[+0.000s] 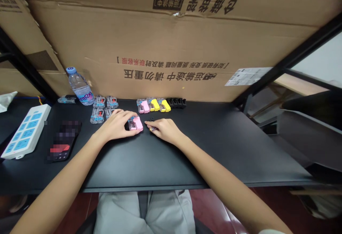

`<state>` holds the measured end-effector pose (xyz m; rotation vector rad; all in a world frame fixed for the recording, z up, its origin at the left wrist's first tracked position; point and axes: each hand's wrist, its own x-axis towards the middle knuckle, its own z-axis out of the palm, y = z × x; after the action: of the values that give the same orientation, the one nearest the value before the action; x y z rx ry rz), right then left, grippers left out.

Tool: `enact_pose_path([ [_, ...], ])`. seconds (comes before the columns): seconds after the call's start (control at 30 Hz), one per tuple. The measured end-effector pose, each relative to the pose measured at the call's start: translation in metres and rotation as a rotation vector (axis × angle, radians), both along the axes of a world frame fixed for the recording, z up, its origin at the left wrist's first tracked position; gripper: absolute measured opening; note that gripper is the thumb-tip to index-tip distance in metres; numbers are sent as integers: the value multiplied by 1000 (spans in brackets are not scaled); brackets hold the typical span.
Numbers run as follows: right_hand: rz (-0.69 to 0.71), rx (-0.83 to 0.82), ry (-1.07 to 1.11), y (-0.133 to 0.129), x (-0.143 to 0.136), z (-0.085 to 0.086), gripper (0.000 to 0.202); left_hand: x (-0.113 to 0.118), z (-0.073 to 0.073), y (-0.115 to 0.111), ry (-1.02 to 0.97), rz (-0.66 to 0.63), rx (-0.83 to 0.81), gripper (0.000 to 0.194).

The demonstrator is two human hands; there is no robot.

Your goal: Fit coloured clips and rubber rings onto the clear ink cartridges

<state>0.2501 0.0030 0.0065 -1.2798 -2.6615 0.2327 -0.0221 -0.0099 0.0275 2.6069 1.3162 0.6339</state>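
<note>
Black tabletop (120, 162), front edge (144, 188) under forearms (82, 162), left hand (114, 124) pinching pink device (137, 124), right hand (166, 130) pinching blurred piece (153, 129).

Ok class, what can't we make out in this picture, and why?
All in the head view:
- Small object in the right hand: mostly covered by fingers.
- One clear case: partly behind the left hand.
- Phone screen: pixelated.
- White label print: too small.
- White item: cut off by left edge.

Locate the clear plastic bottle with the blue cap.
Head view, left side: the bottle stands on the black table before the brown cardboard, just left of the small clear plastic pieces with red parts.
</note>
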Motion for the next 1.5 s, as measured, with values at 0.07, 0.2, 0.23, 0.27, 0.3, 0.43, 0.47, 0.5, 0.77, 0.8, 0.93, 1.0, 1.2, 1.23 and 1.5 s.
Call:
enact_pose_path([
  [0.07, -32, 12, 5, 2, 6, 0, 41, -1, -1, 1, 8, 6, 0, 55],
  [0.2, -69, 21, 41, 6, 21, -1, 37, -1, 1, 0, 0, 4, -12, 57],
  [0.23, -83, 27, 59, 7, 24, -1, 36, -1, 2, -1, -6, 2, -16, 57],
  [0.27, -107, 37, 75, 8, 26, -1, 36, 0, 3, -1, -10, -1, -19, 57],
  [0.3, -139, 50, 86, 10, 27, -1, 37, 1, 4, -2, -12, -6, -20, 58],
  [0.43, -246, 65, 72, 16, 25, -4, 39, 4, 5, -5, -16, -26, -14, 58],
  [0.47, -246, 54, 65, 17, 24, -6, 40, 5, 5, -5, -17, -26, -13, 58],
  [0.5, -237, 42, 60, 18, 23, -7, 40, 5, 5, -5, -18, -26, -14, 57],
  [0.77, -244, 30, 116, 16, 33, -1, 31, 2, 5, -3, -20, -16, -24, 56],
  [0.8, -262, 40, 120, 15, 33, 1, 33, 3, 5, -3, -20, -17, -25, 56],
  [0.93, -242, 63, 61, 15, 26, 3, 47, 5, 4, -4, -26, -23, -33, 57],
  [1.0, -192, 50, 22, 15, 23, 1, 49, 6, 3, -4, -29, -25, -36, 57],
  [1.2, -204, 26, 168, 21, 38, -1, 44, 5, 3, -3, -38, -20, -67, 55],
  [1.23, -225, 34, 243, 21, 41, 0, 44, 5, 3, -3, -42, -19, -82, 52],
  [1.5, 81, 187, 386, -9, 11, 12, 56, 19, 1, -8, -32, -7, -93, 43],
])
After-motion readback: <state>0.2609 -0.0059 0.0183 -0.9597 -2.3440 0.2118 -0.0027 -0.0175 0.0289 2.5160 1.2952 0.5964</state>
